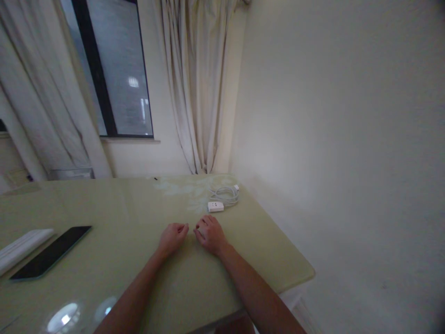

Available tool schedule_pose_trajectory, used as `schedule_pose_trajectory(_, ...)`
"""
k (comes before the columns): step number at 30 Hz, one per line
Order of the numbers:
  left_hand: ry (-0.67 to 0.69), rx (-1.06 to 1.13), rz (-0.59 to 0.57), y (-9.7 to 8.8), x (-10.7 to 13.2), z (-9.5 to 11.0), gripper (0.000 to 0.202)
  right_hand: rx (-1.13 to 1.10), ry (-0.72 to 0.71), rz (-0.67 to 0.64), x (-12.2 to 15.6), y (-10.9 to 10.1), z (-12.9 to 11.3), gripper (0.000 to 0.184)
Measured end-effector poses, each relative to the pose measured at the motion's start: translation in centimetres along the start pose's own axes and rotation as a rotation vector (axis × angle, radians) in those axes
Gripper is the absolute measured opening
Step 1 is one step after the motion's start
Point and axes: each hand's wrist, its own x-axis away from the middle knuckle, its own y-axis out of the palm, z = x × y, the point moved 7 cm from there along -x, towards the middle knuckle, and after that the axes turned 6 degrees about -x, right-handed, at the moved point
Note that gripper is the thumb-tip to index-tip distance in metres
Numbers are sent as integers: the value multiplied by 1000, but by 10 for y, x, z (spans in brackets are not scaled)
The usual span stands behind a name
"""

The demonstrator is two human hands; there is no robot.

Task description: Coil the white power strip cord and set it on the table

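On the table [121,208], left hand [173,237] lies clenched; right hand [211,234] curled, its grip unclear.

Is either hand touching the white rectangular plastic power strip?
No: the left hand and right hand rest on the pale green table, short of the white power strip.

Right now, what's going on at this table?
A person rests both hands on the pale green table, near its far right corner. The left hand is loosely curled with nothing visible in it. The right hand lies beside it, its fingers bent over something small and pale, too blurred to name. Just beyond lie a white power strip and its coiled cable, untouched. A dark tablet lies far left.
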Motion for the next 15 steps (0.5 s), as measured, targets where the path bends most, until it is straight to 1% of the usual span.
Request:
schedule_pose_trajectory(3,89,-95,-19,-1,12,16,39,43,23,-26,-5,2,3,17)
schedule_pose_trajectory(5,160,-139,-19,-3,16,28,31,56,39,-39,-11,4,6,16)
schedule_pose_trajectory(7,200,-176,-15,-4,17,34,26,58,52,-65,-17,8,9,15)
schedule_pose_trajectory(12,181,-255,-39,0,14,32,26,55,106,-159,-27,18,17,19)
schedule_pose_trajectory(15,144,-297,-68,4,13,28,26,53,149,-164,-26,20,25,31)
